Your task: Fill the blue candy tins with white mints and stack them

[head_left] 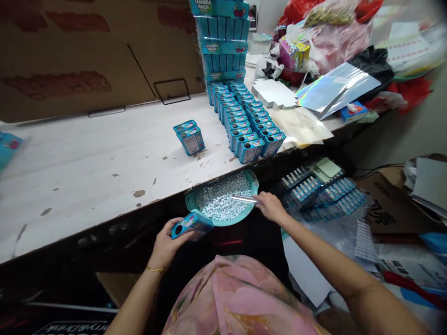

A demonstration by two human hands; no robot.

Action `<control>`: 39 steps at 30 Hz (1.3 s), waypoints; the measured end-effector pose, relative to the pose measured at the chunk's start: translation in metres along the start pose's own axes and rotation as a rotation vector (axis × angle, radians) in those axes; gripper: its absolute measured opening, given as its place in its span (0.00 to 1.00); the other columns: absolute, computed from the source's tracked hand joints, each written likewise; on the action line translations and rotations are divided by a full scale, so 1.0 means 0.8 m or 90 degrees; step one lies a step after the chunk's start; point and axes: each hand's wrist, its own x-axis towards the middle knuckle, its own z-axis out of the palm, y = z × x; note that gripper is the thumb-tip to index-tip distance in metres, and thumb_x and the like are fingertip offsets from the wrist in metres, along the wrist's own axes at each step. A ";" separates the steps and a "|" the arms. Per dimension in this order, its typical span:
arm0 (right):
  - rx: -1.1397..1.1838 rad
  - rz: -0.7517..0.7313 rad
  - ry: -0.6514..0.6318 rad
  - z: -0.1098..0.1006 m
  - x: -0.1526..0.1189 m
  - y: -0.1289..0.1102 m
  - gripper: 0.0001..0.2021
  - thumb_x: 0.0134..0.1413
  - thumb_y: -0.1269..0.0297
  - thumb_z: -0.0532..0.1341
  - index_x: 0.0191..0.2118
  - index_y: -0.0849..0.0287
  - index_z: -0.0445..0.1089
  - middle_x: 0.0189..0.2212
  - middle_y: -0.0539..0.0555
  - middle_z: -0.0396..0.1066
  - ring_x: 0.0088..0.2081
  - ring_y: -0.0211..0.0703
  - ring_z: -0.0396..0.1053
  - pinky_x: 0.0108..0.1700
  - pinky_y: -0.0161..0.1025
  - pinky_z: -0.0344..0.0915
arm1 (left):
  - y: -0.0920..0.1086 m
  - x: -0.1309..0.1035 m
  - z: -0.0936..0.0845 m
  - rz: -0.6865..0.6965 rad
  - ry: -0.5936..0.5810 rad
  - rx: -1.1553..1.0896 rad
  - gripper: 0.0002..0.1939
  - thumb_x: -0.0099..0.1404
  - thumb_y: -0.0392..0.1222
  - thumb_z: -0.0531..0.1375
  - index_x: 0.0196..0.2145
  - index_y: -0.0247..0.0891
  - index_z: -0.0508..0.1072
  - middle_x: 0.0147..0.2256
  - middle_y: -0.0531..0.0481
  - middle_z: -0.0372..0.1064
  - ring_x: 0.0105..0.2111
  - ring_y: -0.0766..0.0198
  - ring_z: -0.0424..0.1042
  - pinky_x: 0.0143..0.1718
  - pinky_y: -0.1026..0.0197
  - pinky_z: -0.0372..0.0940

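My left hand (pixel 167 244) is closed round a small blue box (pixel 195 225) with a dark round hole at its near end, tilted beside the basin. In my right hand (pixel 270 207) is the handle of a metal scoop (pixel 244 199), whose front end lies over or in the candies. Many small white candies (pixel 220 202) fill the green basin (pixel 240 218), which sits below the table's front edge. On the table (pixel 87 163), a pair of similar blue boxes (pixel 191 139) stands close to the edge.
Rows of blue boxes (pixel 240 116) stand at the table's right part, with stacked display packs (pixel 223 46) behind. A large cardboard carton (pixel 104 51) lines the back. White card sheets (pixel 274 93), plastic bags (pixel 338 37) and silvery sheets (pixel 338 88) lie right. Packed trays (pixel 328 193) sit lower right.
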 end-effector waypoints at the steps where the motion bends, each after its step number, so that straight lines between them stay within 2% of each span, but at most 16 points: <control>1: -0.090 0.006 0.001 -0.009 0.009 0.011 0.14 0.49 0.69 0.53 0.42 0.55 0.68 0.35 0.56 0.65 0.38 0.44 0.60 0.39 0.38 0.53 | 0.001 0.009 -0.002 -0.006 0.031 -0.013 0.25 0.40 0.48 0.65 0.37 0.38 0.67 0.28 0.53 0.66 0.27 0.65 0.66 0.32 0.62 0.62; 2: -0.157 0.006 -0.003 -0.013 0.018 0.017 0.13 0.50 0.70 0.52 0.41 0.56 0.68 0.35 0.57 0.65 0.38 0.45 0.60 0.39 0.39 0.52 | 0.002 0.018 -0.003 -0.004 0.053 -0.020 0.26 0.40 0.49 0.65 0.37 0.37 0.67 0.28 0.53 0.66 0.27 0.65 0.66 0.32 0.62 0.62; 4: -0.206 0.002 -0.036 -0.004 0.041 0.016 0.12 0.51 0.71 0.50 0.38 0.58 0.69 0.36 0.59 0.66 0.39 0.46 0.60 0.40 0.40 0.52 | 0.005 0.034 0.002 0.006 0.074 -0.015 0.26 0.40 0.50 0.64 0.37 0.37 0.67 0.29 0.53 0.66 0.28 0.65 0.65 0.32 0.62 0.62; 7: -0.167 -0.001 -0.095 0.038 0.074 -0.005 0.11 0.50 0.72 0.50 0.36 0.60 0.69 0.37 0.58 0.67 0.40 0.45 0.61 0.41 0.39 0.52 | 0.006 0.053 0.016 0.019 0.084 0.001 0.25 0.41 0.50 0.64 0.37 0.38 0.67 0.30 0.53 0.65 0.29 0.65 0.65 0.33 0.63 0.62; 10: -0.128 0.010 -0.104 0.078 0.097 -0.020 0.11 0.49 0.71 0.51 0.37 0.62 0.68 0.38 0.58 0.67 0.42 0.45 0.62 0.42 0.39 0.54 | -0.001 0.066 0.029 0.024 0.078 -0.011 0.25 0.42 0.50 0.63 0.38 0.38 0.65 0.30 0.53 0.65 0.30 0.65 0.65 0.35 0.62 0.62; 12: -0.098 0.018 -0.106 0.091 0.105 -0.019 0.11 0.49 0.70 0.52 0.38 0.63 0.68 0.40 0.59 0.67 0.42 0.46 0.62 0.42 0.40 0.55 | -0.009 0.071 0.032 0.018 0.074 -0.023 0.26 0.44 0.50 0.62 0.40 0.37 0.64 0.32 0.52 0.65 0.31 0.65 0.65 0.36 0.61 0.62; 15: -0.034 0.005 -0.121 0.093 0.112 -0.006 0.13 0.48 0.68 0.55 0.41 0.60 0.68 0.42 0.56 0.66 0.43 0.46 0.63 0.43 0.39 0.56 | -0.018 0.072 0.031 0.013 0.074 -0.035 0.27 0.45 0.49 0.62 0.41 0.37 0.62 0.33 0.51 0.65 0.33 0.64 0.66 0.37 0.61 0.62; 18: 0.034 -0.019 -0.136 0.088 0.116 0.005 0.16 0.47 0.67 0.57 0.45 0.57 0.66 0.43 0.52 0.66 0.44 0.42 0.63 0.45 0.35 0.57 | -0.020 0.069 0.025 0.019 0.079 -0.024 0.27 0.44 0.48 0.62 0.41 0.37 0.63 0.34 0.51 0.65 0.33 0.64 0.66 0.38 0.60 0.61; 22: 0.117 -0.033 -0.137 0.074 0.113 0.006 0.18 0.45 0.71 0.58 0.46 0.60 0.66 0.41 0.53 0.67 0.42 0.40 0.64 0.44 0.34 0.58 | -0.017 0.067 0.021 0.030 0.071 0.003 0.27 0.44 0.49 0.62 0.41 0.37 0.64 0.33 0.51 0.66 0.33 0.64 0.66 0.39 0.59 0.62; 26: 0.242 -0.077 -0.111 0.038 0.103 0.001 0.18 0.42 0.74 0.59 0.44 0.63 0.68 0.37 0.55 0.68 0.40 0.41 0.64 0.44 0.37 0.58 | -0.006 0.070 0.027 0.074 0.044 0.049 0.25 0.45 0.49 0.61 0.41 0.36 0.64 0.33 0.51 0.67 0.33 0.63 0.66 0.39 0.60 0.62; 29: 0.264 -0.133 -0.119 0.004 0.099 -0.009 0.17 0.42 0.74 0.59 0.43 0.62 0.69 0.35 0.54 0.67 0.39 0.40 0.64 0.44 0.37 0.58 | 0.009 0.073 0.036 0.122 0.015 0.121 0.23 0.47 0.48 0.59 0.40 0.36 0.64 0.34 0.50 0.67 0.33 0.63 0.66 0.38 0.61 0.61; 33: 0.195 -0.191 -0.145 -0.031 0.101 -0.038 0.17 0.43 0.72 0.59 0.44 0.61 0.68 0.34 0.53 0.67 0.37 0.39 0.64 0.40 0.35 0.58 | 0.038 0.078 0.050 0.128 -0.024 0.281 0.20 0.49 0.44 0.58 0.41 0.37 0.64 0.33 0.50 0.68 0.33 0.62 0.67 0.35 0.62 0.61; 36: 0.071 -0.225 -0.167 -0.047 0.104 -0.063 0.17 0.44 0.70 0.59 0.44 0.60 0.68 0.34 0.53 0.68 0.37 0.39 0.64 0.39 0.33 0.58 | 0.058 0.080 0.058 0.105 -0.038 0.388 0.20 0.50 0.42 0.57 0.43 0.38 0.64 0.33 0.49 0.69 0.32 0.60 0.68 0.33 0.62 0.60; 39: -0.072 -0.243 -0.184 -0.061 0.104 -0.084 0.17 0.45 0.67 0.58 0.44 0.56 0.68 0.37 0.53 0.69 0.39 0.42 0.65 0.39 0.34 0.57 | 0.068 0.081 0.063 0.106 -0.052 0.441 0.21 0.50 0.41 0.56 0.44 0.39 0.63 0.34 0.48 0.69 0.34 0.58 0.69 0.33 0.62 0.60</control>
